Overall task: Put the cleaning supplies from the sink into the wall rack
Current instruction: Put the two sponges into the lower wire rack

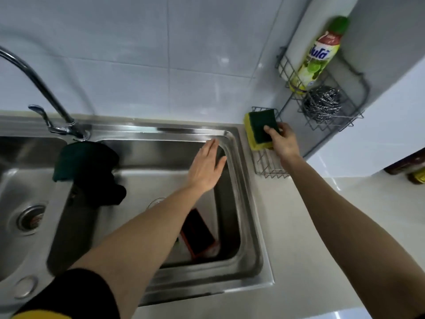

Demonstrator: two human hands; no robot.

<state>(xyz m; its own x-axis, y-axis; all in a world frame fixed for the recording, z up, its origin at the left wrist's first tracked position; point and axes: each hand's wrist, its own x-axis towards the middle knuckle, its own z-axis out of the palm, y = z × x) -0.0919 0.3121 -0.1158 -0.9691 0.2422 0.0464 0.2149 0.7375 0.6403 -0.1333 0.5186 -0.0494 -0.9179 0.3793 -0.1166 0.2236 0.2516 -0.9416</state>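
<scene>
My right hand (284, 143) grips a yellow sponge with a green scouring face (261, 128), holding it over the small wire basket (268, 168) on the counter below the wall rack (333, 122). The rack holds a green-capped dish soap bottle (318, 56) and a steel wool ball (322, 103). My left hand (207, 166) hovers flat and empty, fingers apart, over the right sink basin (232, 143). A red-rimmed dark object (197, 233) lies at the basin's bottom. A dark green cloth (87, 164) hangs over the divider between the basins.
A chrome tap (39, 88) rises at the back left over the left basin (30, 219). White counter (310, 249) runs right of the sink, with dark bottles (411, 168) at the far right edge. Tiled wall stands behind.
</scene>
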